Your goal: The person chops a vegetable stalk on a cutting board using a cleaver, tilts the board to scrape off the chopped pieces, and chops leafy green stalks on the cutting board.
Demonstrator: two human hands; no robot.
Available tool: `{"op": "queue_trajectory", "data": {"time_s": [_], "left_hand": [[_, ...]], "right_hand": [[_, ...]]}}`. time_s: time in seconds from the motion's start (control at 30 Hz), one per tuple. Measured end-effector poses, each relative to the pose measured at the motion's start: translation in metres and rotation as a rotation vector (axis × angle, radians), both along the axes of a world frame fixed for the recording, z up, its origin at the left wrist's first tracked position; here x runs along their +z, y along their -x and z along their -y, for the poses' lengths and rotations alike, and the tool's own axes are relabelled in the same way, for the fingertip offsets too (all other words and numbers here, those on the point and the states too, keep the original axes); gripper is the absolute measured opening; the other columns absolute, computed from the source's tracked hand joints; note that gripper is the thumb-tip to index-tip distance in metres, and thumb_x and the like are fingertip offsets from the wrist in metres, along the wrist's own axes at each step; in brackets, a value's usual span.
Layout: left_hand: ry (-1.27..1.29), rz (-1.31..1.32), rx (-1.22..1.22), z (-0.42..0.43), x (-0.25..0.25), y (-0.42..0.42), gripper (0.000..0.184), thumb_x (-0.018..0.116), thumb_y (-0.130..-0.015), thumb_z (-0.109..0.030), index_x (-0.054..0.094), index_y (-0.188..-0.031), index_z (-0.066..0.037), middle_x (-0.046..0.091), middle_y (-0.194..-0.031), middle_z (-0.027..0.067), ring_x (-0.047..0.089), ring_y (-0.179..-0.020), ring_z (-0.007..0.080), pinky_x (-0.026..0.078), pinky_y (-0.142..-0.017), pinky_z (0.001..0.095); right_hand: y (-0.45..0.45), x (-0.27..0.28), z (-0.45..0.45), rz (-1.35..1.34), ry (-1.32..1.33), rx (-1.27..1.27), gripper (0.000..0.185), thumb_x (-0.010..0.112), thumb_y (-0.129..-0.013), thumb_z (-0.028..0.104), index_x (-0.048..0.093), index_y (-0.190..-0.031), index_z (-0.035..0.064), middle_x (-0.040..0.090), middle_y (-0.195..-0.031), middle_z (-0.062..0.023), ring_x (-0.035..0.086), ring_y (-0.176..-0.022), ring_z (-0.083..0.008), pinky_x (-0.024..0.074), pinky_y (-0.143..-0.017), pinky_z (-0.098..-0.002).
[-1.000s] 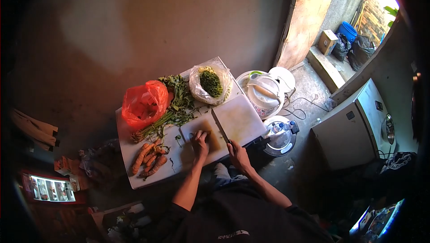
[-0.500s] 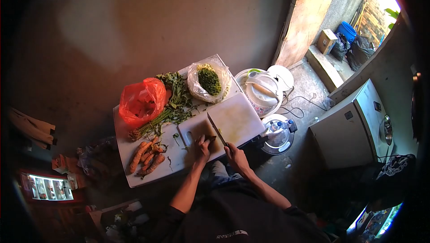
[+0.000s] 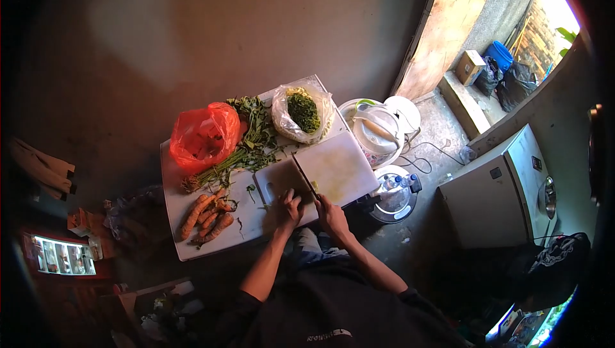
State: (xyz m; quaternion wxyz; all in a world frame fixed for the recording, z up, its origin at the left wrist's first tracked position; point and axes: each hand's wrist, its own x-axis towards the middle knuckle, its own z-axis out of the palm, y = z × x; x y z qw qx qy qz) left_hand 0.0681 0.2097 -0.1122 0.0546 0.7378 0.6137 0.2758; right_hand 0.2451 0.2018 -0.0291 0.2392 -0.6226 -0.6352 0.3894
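My right hand [image 3: 332,215] is closed around the handle of a kitchen knife [image 3: 303,174], whose blade points away from me across the white cutting board [image 3: 339,163]. My left hand [image 3: 289,209] rests on the board's shaded left part, left of the blade. Its fingers are curled; whatever they may hold is hidden. A small pale green bit [image 3: 314,184] lies just right of the blade. Left of the board are several orange carrots [image 3: 208,218] and a few scattered leaves [image 3: 251,189].
Behind the carrots lie leafy green stalks [image 3: 254,127] and a red plastic bag [image 3: 204,138]. A clear bag of chopped greens [image 3: 302,112] stands at the table's far edge. Right of the table are a lidded tub [image 3: 377,131], a clear-lidded container [image 3: 392,195] and a white fridge [image 3: 490,188].
The knife has shifted left, nearer my left hand, and its blade looks thinner from above. My left hand stays curled on the board. The whole view has tilted slightly.
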Motion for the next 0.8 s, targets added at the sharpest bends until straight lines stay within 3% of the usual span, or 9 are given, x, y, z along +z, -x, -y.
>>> {"op": "queue_trajectory", "data": {"time_s": [0.27, 0.33, 0.57, 0.8], "left_hand": [[0.131, 0.041, 0.009, 0.001, 0.003, 0.0, 0.03, 0.075, -0.072, -0.02, 0.069, -0.097, -0.005, 0.06, -0.124, 0.0225, 0.057, -0.113, 0.0404, 0.042, -0.1, 0.0528], [0.047, -0.1, 0.021, 0.002, -0.001, 0.002, 0.028, 0.075, -0.072, -0.023, 0.07, -0.094, -0.006, 0.061, -0.121, 0.0221, 0.058, -0.112, 0.0401, 0.042, -0.1, 0.0509], [-0.061, -0.041, 0.02, -0.002, -0.021, 0.001, 0.029, 0.075, -0.073, -0.026, 0.067, -0.091, -0.005, 0.062, -0.119, 0.0228, 0.059, -0.109, 0.0406, 0.045, -0.097, 0.0495], [-0.038, -0.04, 0.005, 0.001, 0.001, 0.002, 0.021, 0.072, -0.076, -0.024, 0.065, -0.08, -0.005, 0.062, -0.104, 0.0195, 0.059, -0.1, 0.0383, 0.047, -0.089, 0.048]], "right_hand": [[-0.003, 0.014, 0.003, -0.029, 0.017, 0.006, 0.038, 0.048, -0.101, 0.035, 0.059, -0.123, 0.0063, 0.066, -0.088, -0.0296, 0.063, -0.087, -0.0496, 0.049, -0.074, -0.0567], [-0.002, 0.009, 0.008, -0.024, 0.013, -0.011, 0.037, 0.048, -0.101, 0.035, 0.059, -0.123, 0.0065, 0.066, -0.089, -0.0296, 0.064, -0.086, -0.0496, 0.0488, -0.074, -0.0571], [0.01, -0.004, -0.004, 0.028, -0.022, 0.006, 0.036, 0.048, -0.102, 0.035, 0.057, -0.123, 0.0072, 0.066, -0.087, -0.03, 0.063, -0.085, -0.0508, 0.0494, -0.073, -0.0573], [0.008, 0.0, 0.009, 0.012, -0.034, 0.0, 0.035, 0.047, -0.102, 0.034, 0.057, -0.122, 0.0065, 0.065, -0.084, -0.0307, 0.063, -0.082, -0.0519, 0.0495, -0.071, -0.0579]]}}
